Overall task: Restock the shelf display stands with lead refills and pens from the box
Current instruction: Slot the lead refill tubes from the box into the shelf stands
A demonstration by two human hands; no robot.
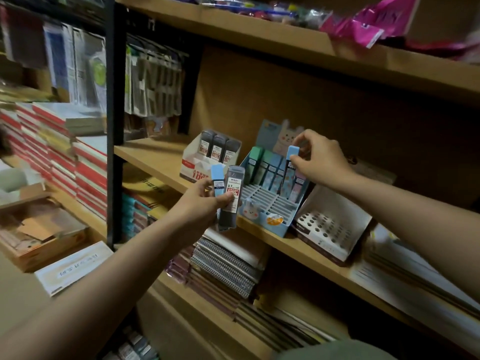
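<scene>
While the left hand (205, 201) is holding a blue-capped refill (217, 178) and a grey 0.7 refill case (232, 196) in its grip, the right hand (318, 158) is pinching another blue-capped refill (291, 162) over the blue rabbit display stand (272, 216) at the shelf (155, 157) front edge.

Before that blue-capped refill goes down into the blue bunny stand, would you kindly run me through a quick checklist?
1. Right hand pinches the blue-capped lead refill case: ok.
2. Case held about upright: ok.
3. Free slots in the blue bunny-print cardboard display stand: ok.
4. Case lined up with one slot: cannot tell.
5. Left hand grips a second blue-capped case and a grey 0.7 lead refill case: ok.
</scene>
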